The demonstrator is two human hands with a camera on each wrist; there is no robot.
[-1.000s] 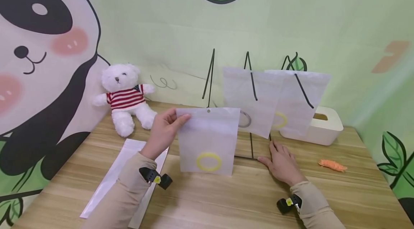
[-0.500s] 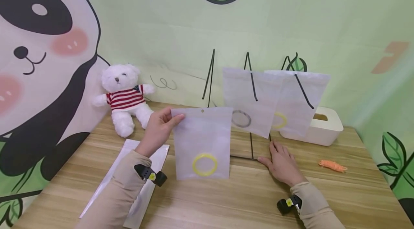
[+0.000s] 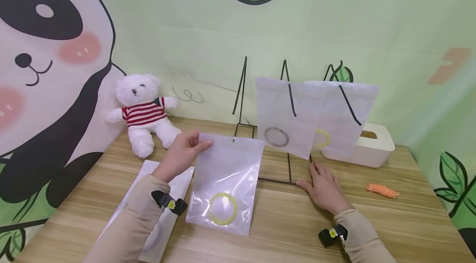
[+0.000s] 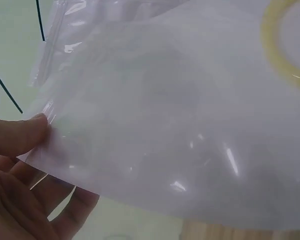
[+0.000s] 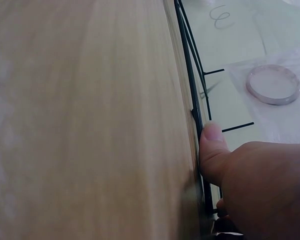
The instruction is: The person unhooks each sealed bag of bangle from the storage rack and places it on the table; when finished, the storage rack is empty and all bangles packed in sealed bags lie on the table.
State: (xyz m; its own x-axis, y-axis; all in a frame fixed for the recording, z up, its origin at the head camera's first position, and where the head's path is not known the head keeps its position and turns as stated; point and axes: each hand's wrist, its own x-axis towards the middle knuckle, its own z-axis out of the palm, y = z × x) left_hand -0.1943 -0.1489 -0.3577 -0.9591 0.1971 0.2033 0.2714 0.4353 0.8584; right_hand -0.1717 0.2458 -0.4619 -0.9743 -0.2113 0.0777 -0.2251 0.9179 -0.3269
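Near centre, I see the left hand pinching the bag by one corner, perhaps sparing its hole; lower right, the right hand seemingly steadies the rack, grip unclear.

bag before rack (bear left)

The left hand is raised, thumb opposed to the fingers in a pinch. The right hand is palm-down, thumb spread inward.

From head we look down at left hand and right hand, from wrists closely; head and left share yellow ring.
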